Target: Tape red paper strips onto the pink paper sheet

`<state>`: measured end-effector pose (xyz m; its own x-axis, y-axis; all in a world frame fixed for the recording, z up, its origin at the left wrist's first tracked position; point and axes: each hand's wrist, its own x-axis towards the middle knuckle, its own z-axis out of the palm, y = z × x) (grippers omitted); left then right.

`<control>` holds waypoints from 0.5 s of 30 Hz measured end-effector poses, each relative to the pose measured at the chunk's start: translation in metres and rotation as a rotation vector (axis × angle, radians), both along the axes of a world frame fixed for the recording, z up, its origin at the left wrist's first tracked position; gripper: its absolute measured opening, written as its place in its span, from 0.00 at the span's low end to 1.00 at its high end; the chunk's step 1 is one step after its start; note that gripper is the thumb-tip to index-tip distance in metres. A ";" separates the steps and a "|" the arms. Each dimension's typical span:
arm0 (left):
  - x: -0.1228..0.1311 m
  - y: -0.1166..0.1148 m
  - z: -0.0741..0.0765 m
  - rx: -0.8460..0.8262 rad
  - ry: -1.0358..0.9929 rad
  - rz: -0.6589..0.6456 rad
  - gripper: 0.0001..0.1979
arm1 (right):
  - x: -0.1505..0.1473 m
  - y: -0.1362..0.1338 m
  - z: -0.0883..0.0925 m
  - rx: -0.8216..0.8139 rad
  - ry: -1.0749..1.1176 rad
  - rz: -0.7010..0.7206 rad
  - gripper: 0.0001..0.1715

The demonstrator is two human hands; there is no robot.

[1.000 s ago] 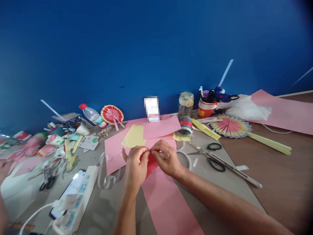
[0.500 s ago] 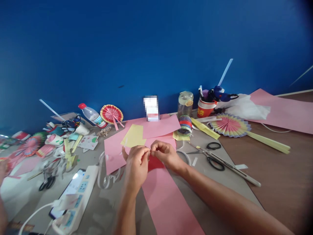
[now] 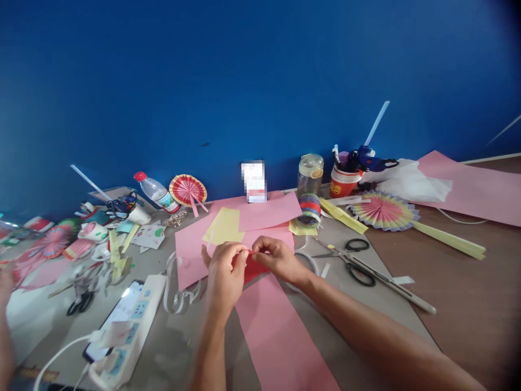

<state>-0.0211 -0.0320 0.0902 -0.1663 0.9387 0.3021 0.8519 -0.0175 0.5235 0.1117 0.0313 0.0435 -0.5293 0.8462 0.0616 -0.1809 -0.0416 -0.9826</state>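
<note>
Two hands on one small piece of red paper (image 3: 255, 269). It sits at the centre of the worktop (image 3: 468, 282), over the far end of a long pink paper strip (image 3: 280, 336).

- Left hand (image 3: 225, 271) and right hand (image 3: 278, 259) meet tip to tip at the paper's top edge.
- Fingers (image 3: 239, 251) of both hands are pressed together, pinching that edge between thumb and forefinger. None are spread.
- Look: saturated red, much darker than the pink around it. It is mostly hidden by the hands and shows only as a wedge between the wrists. It seems creased, but I can't tell how many folds.
- Handling, my read: very light, thin and limp, no stiffness unless folded. It takes a crease easily and would tear if the two pinches pull apart. Not slippery on dry skin.
- Where to hold: right on the edge or fold line, pads on both faces, the two pinches close together.

Nearby:
- Yellow sheet (image 3: 223, 225) on pink sheets, just beyond the hands.
- Scissors (image 3: 358, 266) to the right, apart from the hands.
- Stack of tape rolls (image 3: 309, 209) further back.
- Power strip (image 3: 130, 326) at the near left.
- Paper fan (image 3: 187, 190) by the blue wall.
</note>
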 end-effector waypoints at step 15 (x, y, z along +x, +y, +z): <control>-0.036 -0.055 0.007 0.336 -0.137 0.220 0.13 | 0.006 0.004 0.008 -0.354 0.230 -0.101 0.18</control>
<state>-0.0574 -0.0869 0.0970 -0.4115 0.7293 0.5466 0.7774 -0.0322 0.6282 0.1178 0.0358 0.0517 -0.4495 0.8830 -0.1351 -0.4135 -0.3398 -0.8447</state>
